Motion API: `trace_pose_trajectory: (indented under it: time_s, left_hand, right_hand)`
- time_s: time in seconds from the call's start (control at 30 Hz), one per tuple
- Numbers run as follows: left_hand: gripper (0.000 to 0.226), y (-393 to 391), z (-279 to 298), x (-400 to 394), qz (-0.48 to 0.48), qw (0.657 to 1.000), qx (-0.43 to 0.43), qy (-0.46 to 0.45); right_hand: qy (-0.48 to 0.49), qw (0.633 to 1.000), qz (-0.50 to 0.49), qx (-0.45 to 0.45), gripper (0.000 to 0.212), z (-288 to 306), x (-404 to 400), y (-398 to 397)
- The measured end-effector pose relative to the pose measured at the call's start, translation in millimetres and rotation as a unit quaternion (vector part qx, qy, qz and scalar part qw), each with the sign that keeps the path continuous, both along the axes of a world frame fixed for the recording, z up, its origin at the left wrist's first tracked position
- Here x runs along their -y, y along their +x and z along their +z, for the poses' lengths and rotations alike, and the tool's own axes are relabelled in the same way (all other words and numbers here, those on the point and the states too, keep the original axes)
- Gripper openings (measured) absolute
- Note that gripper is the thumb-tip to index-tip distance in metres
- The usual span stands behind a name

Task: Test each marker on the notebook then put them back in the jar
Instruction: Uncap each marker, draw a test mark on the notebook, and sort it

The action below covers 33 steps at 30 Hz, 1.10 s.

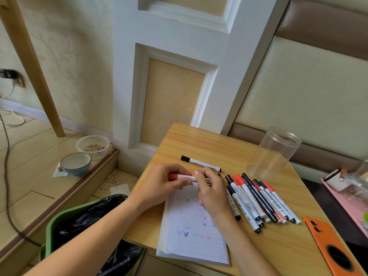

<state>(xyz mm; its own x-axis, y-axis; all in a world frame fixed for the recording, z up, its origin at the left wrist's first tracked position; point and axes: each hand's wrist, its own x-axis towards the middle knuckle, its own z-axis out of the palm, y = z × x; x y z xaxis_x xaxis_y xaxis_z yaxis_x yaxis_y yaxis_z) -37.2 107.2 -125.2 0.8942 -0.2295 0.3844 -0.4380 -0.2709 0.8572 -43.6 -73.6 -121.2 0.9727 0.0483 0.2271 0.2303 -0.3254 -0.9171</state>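
Both hands grip the red-capped white marker crosswise above the lined paper notebook: left hand on the cap end, right hand on the barrel; the clear plastic jar stands well right.

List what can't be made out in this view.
- Red marker: middle and far end hidden by the left hand and right hand.
- Notebook: top edge under both hands.
- Orange phone: cut off by the bottom edge.
- Marker pile: labels too small to read.
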Motion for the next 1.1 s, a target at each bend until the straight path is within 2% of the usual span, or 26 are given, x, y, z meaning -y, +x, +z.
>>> trace_pose_trajectory:
  time_s: [0.13,0.23,0.3,0.5,0.63,0.8,0.87,1.0,1.07,1.1]
  left_hand:
    - [0.01,3.4,3.3,-5.7,0.034,0.996,0.04,0.066]
    - [0.017,7.1,4.3,-16.3,0.09,0.971,0.109,0.192]
    - [0.017,4.9,2.3,-22.0,0.095,0.947,0.142,0.273]
    - [0.015,-13.4,6.8,-53.8,0.134,0.906,0.119,0.383]
    - [0.012,-25.9,8.4,-93.8,0.191,0.888,0.066,0.412]
    - [0.018,-40.6,-4.9,-146.4,0.177,0.836,-0.142,0.5]
    - [0.016,-42.7,-15.0,-155.0,0.155,0.821,-0.193,0.515]
    - [0.042,-38.6,-29.1,-155.9,0.127,0.823,-0.239,0.5]
    - [0.042,-33.2,-28.6,-149.5,0.152,0.834,-0.212,0.487]
    - [0.037,-29.4,-26.4,-144.1,0.175,0.852,-0.184,0.458]
  right_hand:
    - [-0.041,0.999,-0.003,-0.01,0.026,-4.9,-0.2,1.9]
    - [-0.115,0.993,-0.016,0.017,0.024,-7.6,-4.3,2.1]
    - [-0.195,0.978,-0.024,0.065,0.023,-9.3,-8.6,2.2]
    - [-0.361,0.921,-0.018,0.147,0.021,-16.8,-19.5,0.5]
    - [-0.401,0.905,-0.026,0.137,0.016,-19.1,-21.1,-0.9]
    - [-0.421,0.895,-0.027,0.141,0.011,-19.4,-22.1,-0.7]
    - [-0.421,0.895,-0.027,0.141,0.011,-19.0,-22.0,-0.8]
    - [-0.424,0.893,-0.026,0.145,0.011,-19.2,-21.3,-0.7]
    - [-0.425,0.893,-0.026,0.147,0.011,-19.0,-21.1,-1.0]
    - [-0.427,0.892,-0.026,0.146,0.011,-18.6,-21.2,-1.2]
